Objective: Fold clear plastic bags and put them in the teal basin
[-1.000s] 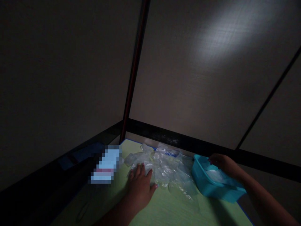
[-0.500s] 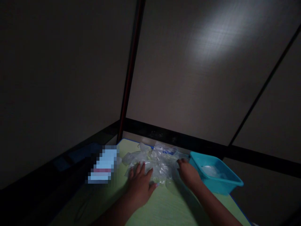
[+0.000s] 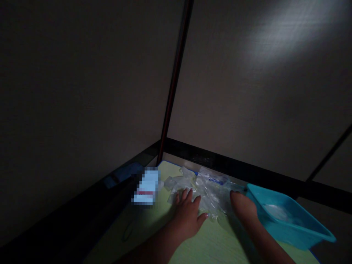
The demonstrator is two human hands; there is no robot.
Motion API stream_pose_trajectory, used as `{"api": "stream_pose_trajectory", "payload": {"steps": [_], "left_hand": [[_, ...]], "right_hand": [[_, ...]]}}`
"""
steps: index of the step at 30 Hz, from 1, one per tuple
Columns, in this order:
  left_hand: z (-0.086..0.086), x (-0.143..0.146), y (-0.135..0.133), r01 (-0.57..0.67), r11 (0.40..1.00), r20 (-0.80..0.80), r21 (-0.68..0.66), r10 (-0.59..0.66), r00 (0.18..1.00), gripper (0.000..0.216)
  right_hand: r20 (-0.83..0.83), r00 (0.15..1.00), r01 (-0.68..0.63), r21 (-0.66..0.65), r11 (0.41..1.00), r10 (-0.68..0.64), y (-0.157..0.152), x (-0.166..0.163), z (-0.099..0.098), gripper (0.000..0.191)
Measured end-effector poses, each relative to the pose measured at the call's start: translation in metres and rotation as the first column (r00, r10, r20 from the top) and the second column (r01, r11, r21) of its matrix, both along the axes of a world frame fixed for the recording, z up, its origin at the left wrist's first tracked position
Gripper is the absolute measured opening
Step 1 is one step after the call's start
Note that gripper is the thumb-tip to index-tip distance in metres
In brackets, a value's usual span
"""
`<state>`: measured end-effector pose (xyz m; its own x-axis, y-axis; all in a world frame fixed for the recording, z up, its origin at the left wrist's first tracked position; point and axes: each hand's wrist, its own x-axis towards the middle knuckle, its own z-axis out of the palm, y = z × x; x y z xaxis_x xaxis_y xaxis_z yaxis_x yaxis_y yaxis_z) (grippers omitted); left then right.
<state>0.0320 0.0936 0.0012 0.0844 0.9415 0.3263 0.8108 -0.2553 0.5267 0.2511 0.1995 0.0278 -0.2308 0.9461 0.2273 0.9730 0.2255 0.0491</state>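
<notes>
A crumpled clear plastic bag (image 3: pixel 210 194) with a blue patch lies spread over the green tabletop (image 3: pixel 203 245). My left hand (image 3: pixel 187 216) rests flat on its near left part, fingers spread. At the right side of the plastic, my right hand (image 3: pixel 243 207) is closed, its fingers curled on the bag's edge. The plastic looks pulled taut toward that hand. Whether it is one bag or several overlapping ones, I cannot tell. My right hand is just left of a turquoise plastic basin (image 3: pixel 297 227).
Something clear or whitish (image 3: pixel 276 212) lies inside the basin. A blurred-out bright screen-like object (image 3: pixel 147 187) is at the table's left edge. A thin dark loop (image 3: pixel 127 233) lies on the left of the table. Wall panels (image 3: pixel 233 91) stand close behind; the room is dim.
The view has turned left, so everything appears farther right. The plastic near my right hand looks more stretched. My left hand still lies flat on it.
</notes>
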Motion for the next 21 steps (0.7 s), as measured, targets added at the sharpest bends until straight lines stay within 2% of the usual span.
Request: {"api": "stream_pose_trajectory", "payload": {"steps": [3,5,7,8,10,12,14,18,21], "left_hand": [[0.006,0.001,0.002,-0.005,0.999,0.113,0.046,-0.001,0.994,0.052],[0.009,0.002,0.005,-0.003,0.995,0.233,0.097,-0.019,0.972,0.052],[0.009,0.003,0.006,0.017,0.990,0.381,0.140,-0.070,0.922,0.054],[0.010,0.004,0.006,0.043,0.987,0.449,0.153,-0.109,0.887,0.054],[0.010,0.006,0.004,0.141,0.973,0.531,0.180,-0.217,0.819,0.052],[0.011,0.009,0.000,0.248,0.945,0.529,0.212,-0.325,0.784,0.048],[0.010,0.012,-0.003,0.318,0.924,0.479,0.211,-0.381,0.791,0.042],[0.002,0.015,-0.004,0.409,0.908,0.428,0.095,-0.408,0.807,0.020],[-0.007,0.014,0.004,0.391,0.919,0.467,0.059,-0.371,0.803,0.018]], "right_hand": [[0.065,0.997,0.035,0.166,0.985,-0.046,-0.015,-0.011,0.020,0.026],[-0.037,0.999,0.029,0.208,0.978,-0.022,-0.031,-0.019,0.030,0.022],[-0.238,0.967,-0.049,0.190,0.981,0.095,-0.049,-0.027,0.033,0.021],[-0.363,0.920,-0.098,0.145,0.985,0.145,-0.058,-0.030,0.032,0.023],[-0.617,0.758,-0.219,0.064,0.974,0.211,-0.074,-0.036,0.024,0.030],[-0.795,0.584,-0.274,0.000,0.962,0.166,-0.088,-0.041,0.013,0.037],[-0.887,0.452,-0.323,-0.063,0.944,0.096,-0.098,-0.047,0.002,0.041],[-0.955,0.293,-0.424,-0.087,0.902,0.046,-0.103,-0.054,-0.016,0.044],[-0.965,0.253,-0.426,-0.045,0.904,0.071,-0.096,-0.050,-0.022,0.046]]}}
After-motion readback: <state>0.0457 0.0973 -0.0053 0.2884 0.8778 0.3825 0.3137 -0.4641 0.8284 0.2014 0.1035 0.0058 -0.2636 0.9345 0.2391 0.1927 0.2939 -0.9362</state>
